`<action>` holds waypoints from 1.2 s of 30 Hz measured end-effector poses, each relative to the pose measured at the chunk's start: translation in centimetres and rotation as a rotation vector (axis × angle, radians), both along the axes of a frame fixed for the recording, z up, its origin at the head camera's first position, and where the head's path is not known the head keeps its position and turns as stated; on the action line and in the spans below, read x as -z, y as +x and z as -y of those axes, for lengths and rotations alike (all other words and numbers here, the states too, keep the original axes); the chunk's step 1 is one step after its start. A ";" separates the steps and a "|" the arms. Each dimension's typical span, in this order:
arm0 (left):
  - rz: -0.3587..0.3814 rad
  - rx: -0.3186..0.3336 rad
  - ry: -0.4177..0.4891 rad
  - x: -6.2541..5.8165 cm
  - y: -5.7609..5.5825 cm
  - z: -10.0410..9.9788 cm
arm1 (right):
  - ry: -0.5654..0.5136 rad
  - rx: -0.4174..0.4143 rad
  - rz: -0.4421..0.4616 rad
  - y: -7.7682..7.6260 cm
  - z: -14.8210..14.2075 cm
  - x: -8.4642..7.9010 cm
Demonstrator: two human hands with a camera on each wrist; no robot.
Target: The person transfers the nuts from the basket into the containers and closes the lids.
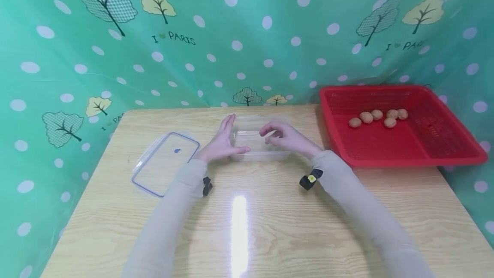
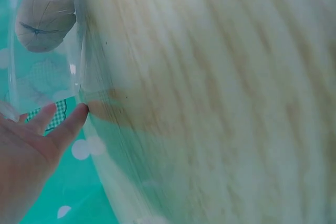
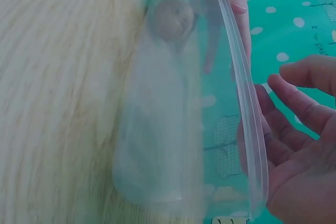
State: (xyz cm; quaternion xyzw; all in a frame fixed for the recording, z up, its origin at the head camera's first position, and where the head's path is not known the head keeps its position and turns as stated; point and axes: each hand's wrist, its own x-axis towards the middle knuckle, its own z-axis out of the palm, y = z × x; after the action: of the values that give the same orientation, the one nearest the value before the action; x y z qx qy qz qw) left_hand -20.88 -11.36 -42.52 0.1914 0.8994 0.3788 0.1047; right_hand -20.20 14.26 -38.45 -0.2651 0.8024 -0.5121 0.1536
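Observation:
A clear plastic food container (image 1: 262, 156) stands near the back middle of the table. One walnut (image 3: 175, 19) lies inside at its left end, seen through the wall in both wrist views. My left hand (image 1: 221, 144) rests against the container's left end, thumb along the near rim and straight fingers toward the far corner. Over the container's right half hovers my right hand (image 1: 287, 137), its fingers bent loosely, with nothing visible between them. In the right wrist view, those fingers (image 3: 299, 90) reach past the rim.
A clear lid with a blue seal (image 1: 152, 156) lies on the table (image 1: 278, 218) at left. A red plastic basket (image 1: 409, 161) at the right holds several walnuts (image 1: 366, 117). Behind hangs a green dotted cloth (image 1: 266, 46).

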 end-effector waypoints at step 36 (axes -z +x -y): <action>0.036 0.009 0.027 -0.2 0.0 0.0 | 0.091 0.042 -0.008 2.5 -7.1 -4.4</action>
State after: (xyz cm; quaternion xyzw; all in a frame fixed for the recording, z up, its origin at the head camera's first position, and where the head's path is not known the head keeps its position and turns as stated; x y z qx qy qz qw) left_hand -20.83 -11.38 -42.33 0.1899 0.8914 0.3938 0.1198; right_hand -17.72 21.33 -34.03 -0.2429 0.8308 -0.4772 0.1516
